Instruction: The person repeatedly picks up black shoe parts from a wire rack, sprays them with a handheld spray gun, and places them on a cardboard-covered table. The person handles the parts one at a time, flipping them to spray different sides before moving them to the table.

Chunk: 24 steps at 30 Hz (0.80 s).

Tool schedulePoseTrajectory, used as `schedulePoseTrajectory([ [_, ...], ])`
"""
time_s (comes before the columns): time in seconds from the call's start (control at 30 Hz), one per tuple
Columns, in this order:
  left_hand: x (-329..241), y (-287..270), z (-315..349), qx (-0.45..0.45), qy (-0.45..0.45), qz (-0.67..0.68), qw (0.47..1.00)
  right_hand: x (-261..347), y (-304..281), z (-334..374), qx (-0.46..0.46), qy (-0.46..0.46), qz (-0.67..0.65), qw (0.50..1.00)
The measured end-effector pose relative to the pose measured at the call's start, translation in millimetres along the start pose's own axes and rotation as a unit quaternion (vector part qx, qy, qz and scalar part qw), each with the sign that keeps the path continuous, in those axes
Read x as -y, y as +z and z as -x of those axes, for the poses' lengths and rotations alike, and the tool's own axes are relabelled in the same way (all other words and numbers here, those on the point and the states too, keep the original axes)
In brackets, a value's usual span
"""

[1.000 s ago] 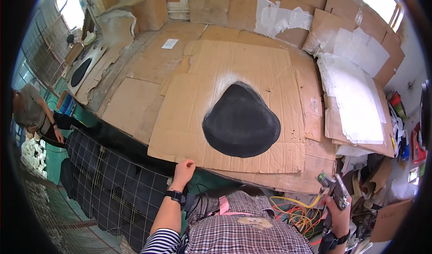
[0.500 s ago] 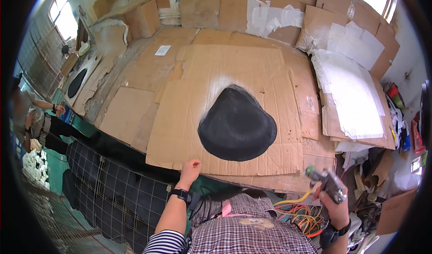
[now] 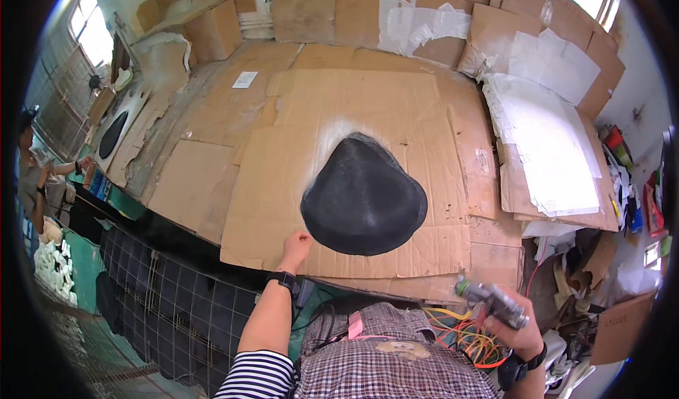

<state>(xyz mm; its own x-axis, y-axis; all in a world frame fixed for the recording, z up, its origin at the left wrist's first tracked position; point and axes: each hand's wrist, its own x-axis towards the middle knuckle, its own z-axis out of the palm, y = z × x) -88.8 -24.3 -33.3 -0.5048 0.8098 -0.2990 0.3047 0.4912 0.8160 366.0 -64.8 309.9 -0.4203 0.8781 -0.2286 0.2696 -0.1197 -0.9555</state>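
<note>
A black, rounded-triangular padded piece lies on a cardboard sheet, its narrower end pointing away from me. My left hand is just off its near left edge, fingers curled closed; anything inside them is hidden. In my right hand, low on the right and short of the table's front edge, is a metallic spray gun with a green end. That end points left, toward the table's front. A yellow hose runs close below the gun.
Tangled orange and yellow cords hang beside my apron. White sheets cover cardboard on the right. At the left stands another person, near a second black piece on a board. A wire grid lies below left.
My right hand has swung the spray gun left, turning its green end toward the table. My left hand has risen slightly toward the black piece. The whole view has shifted a little.
</note>
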Motion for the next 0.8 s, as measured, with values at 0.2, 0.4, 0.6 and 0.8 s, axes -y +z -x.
schedulePoseTrajectory([
  [0.2, -29.0, 16.0, -23.4, -0.066, 0.001, -0.051, 0.996, 12.8, -4.2, 10.2, -0.168, 0.023, -0.028, 0.985],
  [0.4, -65.2, 36.5, -28.9, -0.155, -0.034, -0.115, 0.981, 6.2, -9.7, 14.3, -0.092, 0.051, -0.049, 0.993],
  [0.6, -74.4, 35.4, -33.6, -0.147, -0.06, -0.142, 0.977, 6.2, 4.5, -20.8, -0.155, -0.017, -0.112, 0.981],
  [0.8, -69.6, 40.4, -34.0, -0.16, -0.036, -0.061, 0.985, -8.5, -15.2, -0.1, 0.007, 0.008, -0.017, 1.0],
])
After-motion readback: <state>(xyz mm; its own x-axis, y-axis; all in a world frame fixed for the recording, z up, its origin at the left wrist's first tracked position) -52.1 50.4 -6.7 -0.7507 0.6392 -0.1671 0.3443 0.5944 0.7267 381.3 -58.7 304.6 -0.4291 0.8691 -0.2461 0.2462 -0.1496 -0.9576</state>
